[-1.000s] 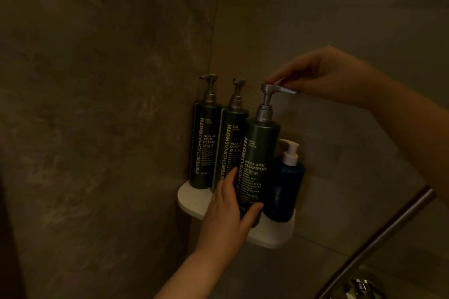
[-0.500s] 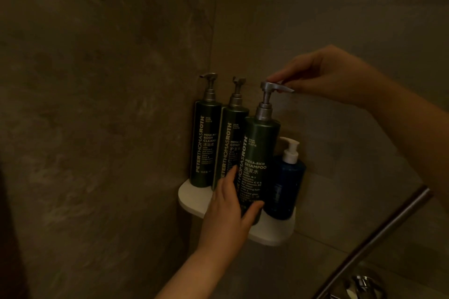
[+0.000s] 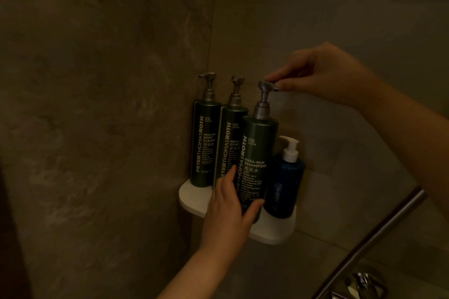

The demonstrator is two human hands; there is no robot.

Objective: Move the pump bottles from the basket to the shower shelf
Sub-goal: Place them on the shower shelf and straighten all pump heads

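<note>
Three tall dark green pump bottles stand on the white corner shelf (image 3: 272, 233): body cleanser (image 3: 205, 143) at the left, conditioner (image 3: 230, 141) in the middle, shampoo (image 3: 258, 153) in front. A shorter blue bottle (image 3: 284, 184) with a white pump stands to the right. My left hand (image 3: 230, 209) wraps the lower part of the shampoo bottle. My right hand (image 3: 323, 75) pinches the shampoo's grey pump head (image 3: 266, 85) between thumb and fingers. The basket is out of view.
Dim brown tiled walls meet in the corner behind the shelf. A metal rail (image 3: 369, 240) slants up at the lower right, with a chrome fitting (image 3: 362, 284) below it.
The shampoo's pump nozzle, which pointed right a second ago, has been turned under my right fingers. My left hand has kept its hold on the bottle.
</note>
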